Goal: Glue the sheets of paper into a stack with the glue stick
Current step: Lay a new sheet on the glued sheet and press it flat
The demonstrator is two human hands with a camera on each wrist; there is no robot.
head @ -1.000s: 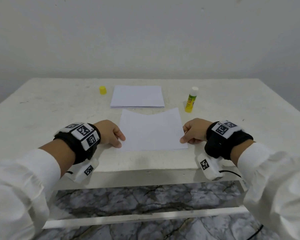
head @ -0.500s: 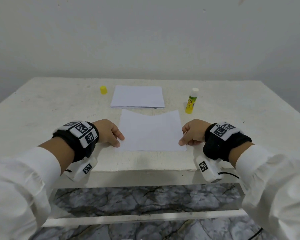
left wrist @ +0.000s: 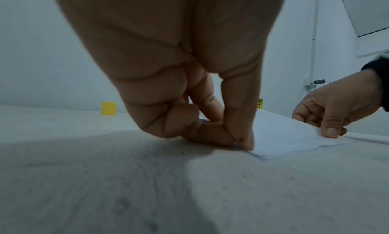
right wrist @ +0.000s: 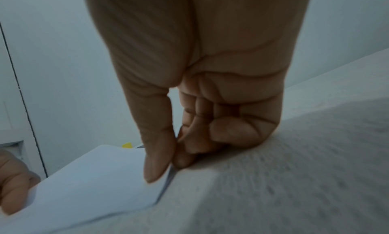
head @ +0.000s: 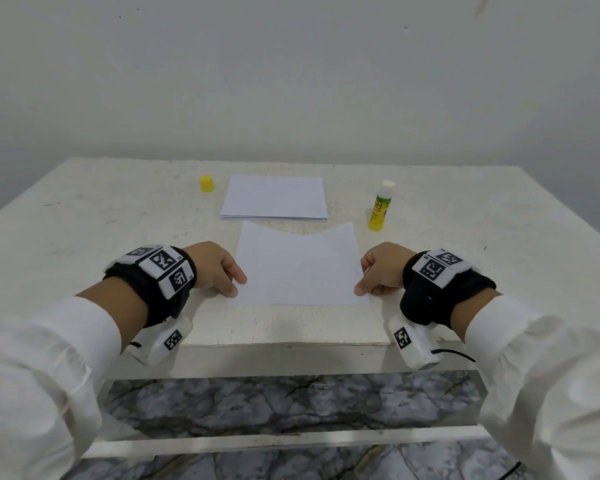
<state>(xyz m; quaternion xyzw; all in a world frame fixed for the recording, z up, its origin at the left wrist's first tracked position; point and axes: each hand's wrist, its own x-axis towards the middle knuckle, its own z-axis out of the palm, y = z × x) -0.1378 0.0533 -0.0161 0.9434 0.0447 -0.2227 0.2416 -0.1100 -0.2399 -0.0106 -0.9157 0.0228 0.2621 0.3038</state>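
A single sheet of paper (head: 300, 268) lies near the front edge of the white table (head: 84, 216), and the person has it by both near corners. From the head view the left hand (head: 215, 268) sits at the sheet's left corner and the right hand (head: 381, 270) at its right corner, knuckles up, so the fingertips are mostly hidden. The wrist views fill that in: the left wrist camera shows the left hand's thumb (left wrist: 242, 132) and a curled finger pinching the corner of the paper right at the tabletop, and the right wrist camera shows the right hand's thumb (right wrist: 156, 157) on top of the sheet with a fingertip under its edge, that corner lifted slightly off the table. The far edge of the sheet bows upward (only the head view shows this curve).

Beyond it lies a neat stack of paper (head: 274, 198), just apart from the loose sheet. The glue stick (head: 380, 206) stands upright to the right of the stack, uncapped with its white tip showing. Its yellow cap (head: 207, 183) sits well apart, left of the stack; the left wrist view catches it too.
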